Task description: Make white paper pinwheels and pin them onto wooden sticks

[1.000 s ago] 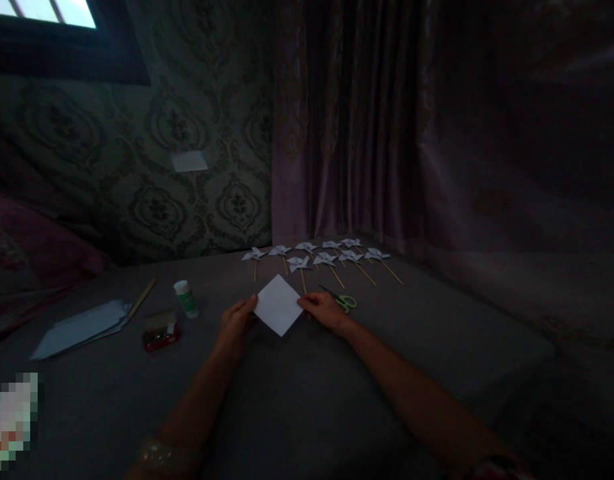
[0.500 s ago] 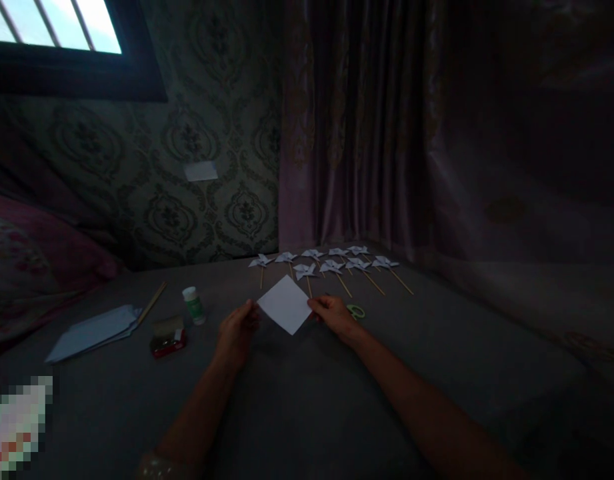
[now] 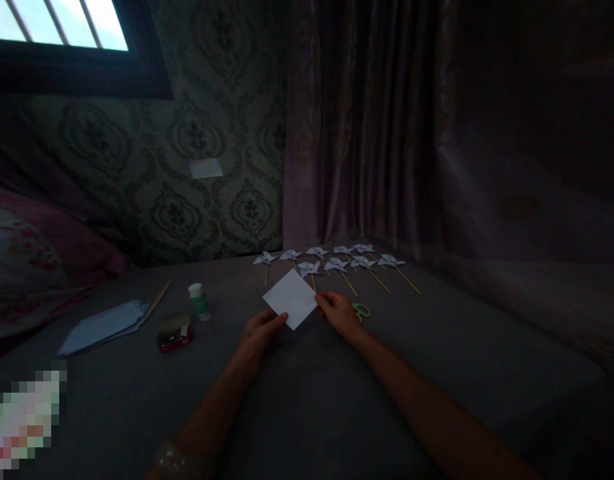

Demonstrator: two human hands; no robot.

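A square sheet of white paper (image 3: 291,298) is held up with one corner pointing toward me. My left hand (image 3: 259,339) pinches its lower left edge, thumb on top and fingers underneath. At the right corner, my right hand (image 3: 339,312) grips the sheet between thumb and fingers. Green-handled scissors (image 3: 361,311) lie just beyond my right hand, partly hidden by it. Behind the sheet, several white paper pinwheels (image 3: 336,265) on thin wooden sticks lie in two rows.
On the left of the grey surface (image 3: 297,413) lie a stack of white paper (image 3: 104,327) and some wooden sticks (image 3: 159,298). A white-and-green glue bottle (image 3: 199,303) stands beside a small open red box (image 3: 175,333). Curtains (image 3: 367,133) hang behind.
My left hand has moved right and inward, from the sheet's left corner to its lower left edge. My right hand keeps its hold on the right corner. The view has shifted slightly.
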